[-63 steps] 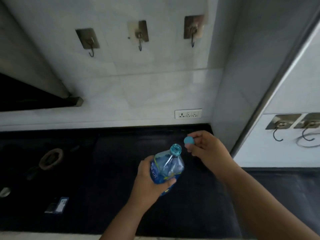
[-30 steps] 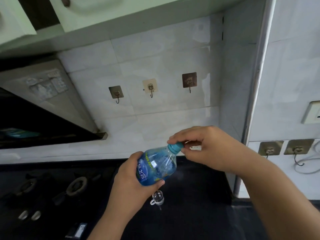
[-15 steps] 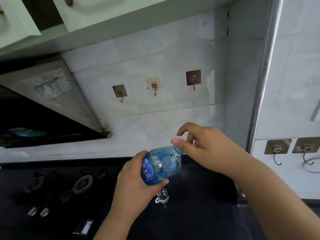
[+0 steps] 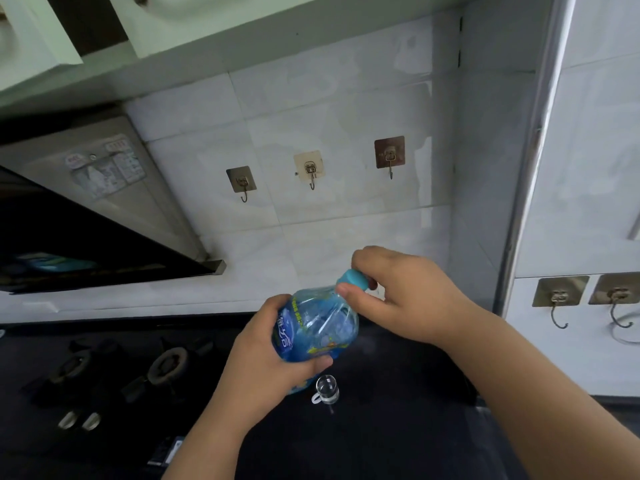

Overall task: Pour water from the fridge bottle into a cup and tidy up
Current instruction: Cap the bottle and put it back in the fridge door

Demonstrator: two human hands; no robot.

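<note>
Now the left hand [image 4: 266, 362] grips the blue bottle [image 4: 317, 332] round its body, tilted above the dark worktop [image 4: 398, 427]. Meanwhile the right hand [image 4: 405, 299] pinches its cap [image 4: 351, 279]. Below the bottle, toward the worktop's front edge, stands a small clear cup [image 4: 326, 389].

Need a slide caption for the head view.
Left hand holds the blue plastic water bottle while right hand grips its blue cap above a small clear glass cup.

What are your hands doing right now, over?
Left hand grips blue water bottle. Right hand pinches blue cap on its neck. Small glass cup below on black counter. Nothing blocking.
</note>
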